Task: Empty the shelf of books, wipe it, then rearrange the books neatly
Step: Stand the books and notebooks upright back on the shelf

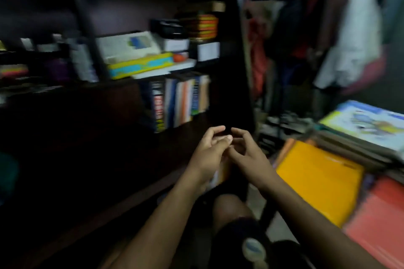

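On the shelf (192, 125), upright books (181, 100), left hand (207, 155) and right hand (247, 155) touching, grip unclear.

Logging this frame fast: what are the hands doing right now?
Left hand: fingers loosely curled; a grip cannot be told through the blur.
Right hand: loosely curled, apparently holding nothing.

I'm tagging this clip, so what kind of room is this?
Probably a bedroom or storage corner at home: a dark bookshelf with upright books, clothes hanging at the right, and a pile of books stacked beside it.
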The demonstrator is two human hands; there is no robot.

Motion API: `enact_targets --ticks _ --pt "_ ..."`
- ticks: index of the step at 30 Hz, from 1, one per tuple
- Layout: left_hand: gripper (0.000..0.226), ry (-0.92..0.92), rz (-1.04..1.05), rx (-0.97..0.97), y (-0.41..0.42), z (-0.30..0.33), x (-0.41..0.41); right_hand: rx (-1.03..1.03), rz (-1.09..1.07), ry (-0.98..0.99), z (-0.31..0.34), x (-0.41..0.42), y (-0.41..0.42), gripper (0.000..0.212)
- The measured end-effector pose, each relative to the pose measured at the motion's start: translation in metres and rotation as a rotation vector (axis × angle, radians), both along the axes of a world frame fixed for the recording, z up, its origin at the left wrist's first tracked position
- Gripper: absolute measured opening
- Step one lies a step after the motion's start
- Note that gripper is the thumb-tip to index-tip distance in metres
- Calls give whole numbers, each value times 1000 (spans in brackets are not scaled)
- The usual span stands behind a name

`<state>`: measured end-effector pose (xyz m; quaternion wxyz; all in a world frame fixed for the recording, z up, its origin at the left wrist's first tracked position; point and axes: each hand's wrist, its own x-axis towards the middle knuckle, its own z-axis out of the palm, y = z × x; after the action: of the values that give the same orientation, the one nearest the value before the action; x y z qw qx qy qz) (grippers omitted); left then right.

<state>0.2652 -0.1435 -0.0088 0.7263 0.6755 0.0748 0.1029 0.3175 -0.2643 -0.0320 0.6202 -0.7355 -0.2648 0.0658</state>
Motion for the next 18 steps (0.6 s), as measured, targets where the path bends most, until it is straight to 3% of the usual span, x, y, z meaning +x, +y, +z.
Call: enact_targets --ticks 4,10,14,18 --pt "20 -23 -202 120 -80 -15 33 -154 -201 -42 3 5 -98 47" --pt "52 99 -432 539 -148 -40 57 -778 -369 -103 -27 5 -218 77" --pt "66 149 -267 953 -144 -58 72 -985 -281 -115 -51 1 -242 83" --pt "73 258 -346 1150 -127 -79 79 -1132 -276 -234 -59 3 -229 94"
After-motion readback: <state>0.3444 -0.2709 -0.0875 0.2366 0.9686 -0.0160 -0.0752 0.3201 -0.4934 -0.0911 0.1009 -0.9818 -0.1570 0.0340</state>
